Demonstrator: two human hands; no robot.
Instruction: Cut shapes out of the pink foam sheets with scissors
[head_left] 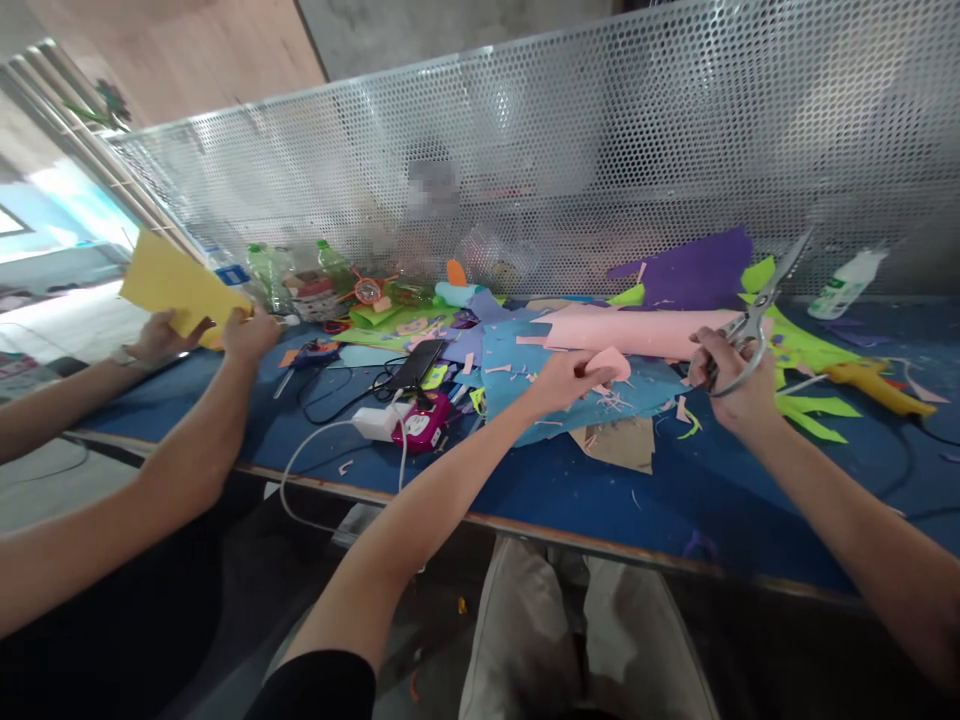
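My left hand pinches a small pink foam piece above the blue table. My right hand is closed round the handles of metal scissors, whose blades point up and to the right, a little right of the pink piece. A rolled pink foam sheet lies just behind both hands. Blue foam lies under my left hand, strewn with small offcuts.
At the left a co-worker's two hands hold a yellow sheet. A phone, white charger and cables lie left of centre. Purple foam, green foam, a yellow glue gun and a white bottle sit right. A perforated metal screen backs the table.
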